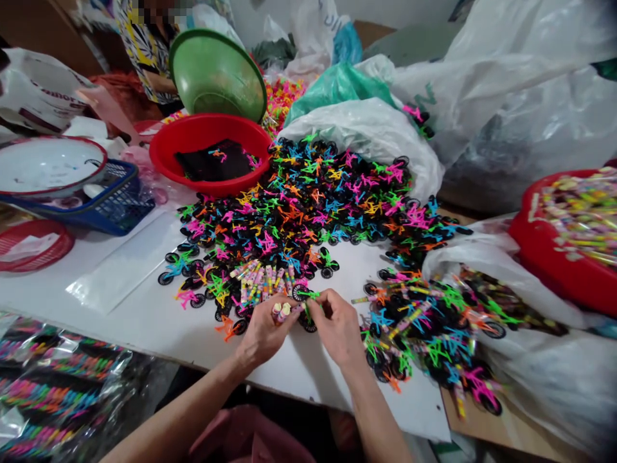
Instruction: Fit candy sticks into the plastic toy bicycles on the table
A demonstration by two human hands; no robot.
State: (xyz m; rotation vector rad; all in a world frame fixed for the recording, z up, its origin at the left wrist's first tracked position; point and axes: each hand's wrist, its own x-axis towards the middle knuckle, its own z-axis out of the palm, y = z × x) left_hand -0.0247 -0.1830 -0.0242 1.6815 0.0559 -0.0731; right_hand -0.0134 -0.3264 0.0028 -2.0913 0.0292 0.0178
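Note:
My left hand [264, 329] is closed around a couple of small printed tubes [281, 312], their pale ends pointing up. In front of me, my right hand [336, 323] pinches a green toy bicycle [311, 295] with black wheels. The two hands nearly meet over it, and the fingertips cover part of its frame. Just beyond the left hand lies a bundle of similar printed tubes [263, 281]. Behind both hands spreads a large heap of toy bicycles [299, 206] in pink, green, blue, orange and yellow. To the right is a pile of bicycles with tubes among them [424, 328].
A red basin [161, 157] stands at the back left, near a blue basket [118, 206]. Another person holds a green basin [216, 77]. At right is a red tub [535, 225] of printed tubes. White plastic bags [424, 154] border the heap. Packed bags [53, 379] lie lower left.

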